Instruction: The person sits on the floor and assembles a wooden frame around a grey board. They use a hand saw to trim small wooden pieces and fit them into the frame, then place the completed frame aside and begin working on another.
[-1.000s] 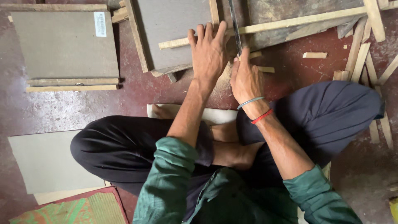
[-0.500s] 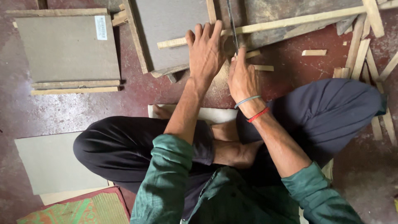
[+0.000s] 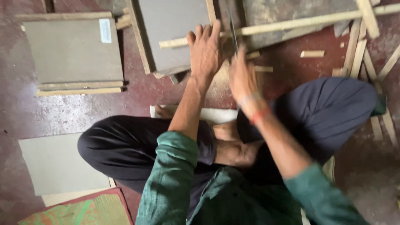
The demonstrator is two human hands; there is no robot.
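A worn, reddish-brown floor (image 3: 62, 112) carries everything. On it lie grey boards edged with wooden strips (image 3: 71, 52), a plain grey sheet (image 3: 54, 164), a green-patterned mat (image 3: 79, 212), a long wooden slat (image 3: 291, 23), loose wooden offcuts (image 3: 312, 53) and what may be sawdust, though blur hides detail.

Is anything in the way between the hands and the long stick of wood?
Nothing visible. The left hand lies flat right on the long wooden strip, and the right hand, blurred, holds a thin saw blade against it.
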